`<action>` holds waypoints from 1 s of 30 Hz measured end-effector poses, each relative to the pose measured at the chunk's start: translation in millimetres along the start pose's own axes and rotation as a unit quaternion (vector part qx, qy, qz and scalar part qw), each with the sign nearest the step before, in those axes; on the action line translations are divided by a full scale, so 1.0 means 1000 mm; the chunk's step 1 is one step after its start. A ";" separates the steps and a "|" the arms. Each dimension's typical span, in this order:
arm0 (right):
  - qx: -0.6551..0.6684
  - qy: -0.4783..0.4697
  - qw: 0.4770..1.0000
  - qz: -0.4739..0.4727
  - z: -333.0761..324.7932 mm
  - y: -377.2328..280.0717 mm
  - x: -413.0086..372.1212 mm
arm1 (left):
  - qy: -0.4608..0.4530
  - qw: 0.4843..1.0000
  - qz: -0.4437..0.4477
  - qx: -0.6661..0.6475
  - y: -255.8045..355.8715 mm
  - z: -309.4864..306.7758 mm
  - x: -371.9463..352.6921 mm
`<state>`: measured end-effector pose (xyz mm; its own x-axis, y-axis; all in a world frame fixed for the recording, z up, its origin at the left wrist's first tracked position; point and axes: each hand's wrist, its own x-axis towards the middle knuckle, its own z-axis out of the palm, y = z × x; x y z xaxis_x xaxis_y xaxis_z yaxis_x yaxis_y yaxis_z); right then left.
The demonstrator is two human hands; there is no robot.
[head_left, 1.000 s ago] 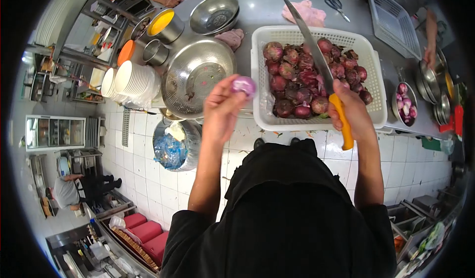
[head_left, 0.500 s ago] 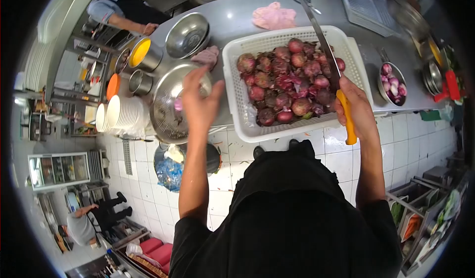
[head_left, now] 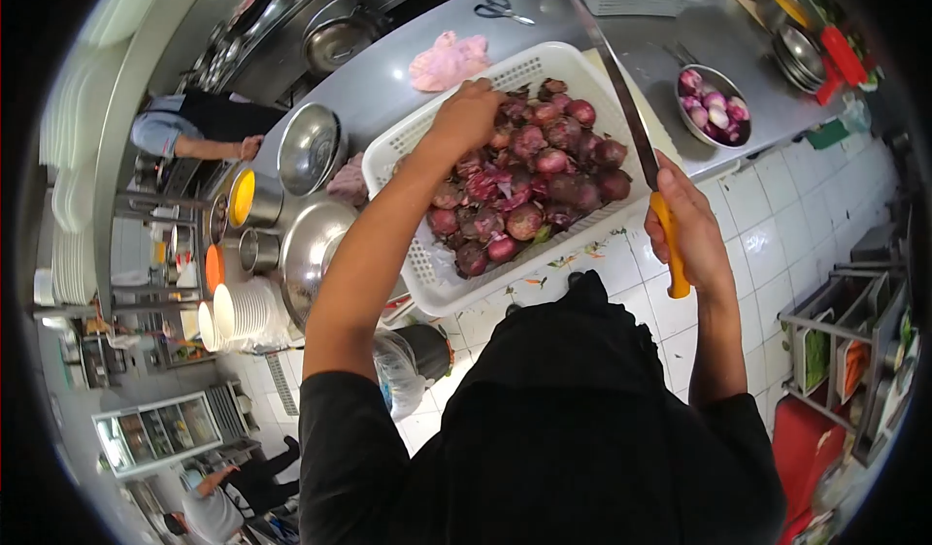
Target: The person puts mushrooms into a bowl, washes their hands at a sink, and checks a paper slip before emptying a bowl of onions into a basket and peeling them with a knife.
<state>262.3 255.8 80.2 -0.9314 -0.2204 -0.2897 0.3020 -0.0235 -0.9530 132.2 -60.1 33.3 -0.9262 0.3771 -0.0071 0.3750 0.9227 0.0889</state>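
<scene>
My right hand (head_left: 691, 230) grips the yellow handle of a long knife (head_left: 631, 118), its blade pointing up and away over the right side of the crate. Inside the white perforated crate (head_left: 437, 297) lie many unpeeled red onions (head_left: 524, 220). My left hand (head_left: 468, 116) reaches in at the crate's far left part and touches the onions there. Its fingers bend downward and the fingertips are hidden, so I cannot see whether an onion is held. A steel colander (head_left: 316, 244) stands left of the crate, partly behind my left forearm.
Peeled onions fill a steel pan (head_left: 714, 108) on the right. Beyond the crate lie a pink cloth (head_left: 449, 60) and scissors (head_left: 503, 9). Steel bowls (head_left: 313, 147) and stacked white tubs (head_left: 248, 312) stand left. Another person's hand (head_left: 250, 147) shows across the counter.
My left hand has moved from above the colander, fingers apart, rightward into the crate among the onions. My right hand still holds the knife. The whole view has turned and shifted.
</scene>
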 end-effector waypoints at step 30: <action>-0.327 -0.196 0.918 -0.107 0.091 0.006 -0.021 | 0.329 0.472 -0.179 -0.798 0.067 -0.012 -0.182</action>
<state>301.8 171.6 88.6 -0.7715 -0.6164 -0.1579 -0.1856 0.4554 -0.8707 325.4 -67.7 52.6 -0.9279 -0.3705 -0.0424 0.1676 -0.5157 0.8402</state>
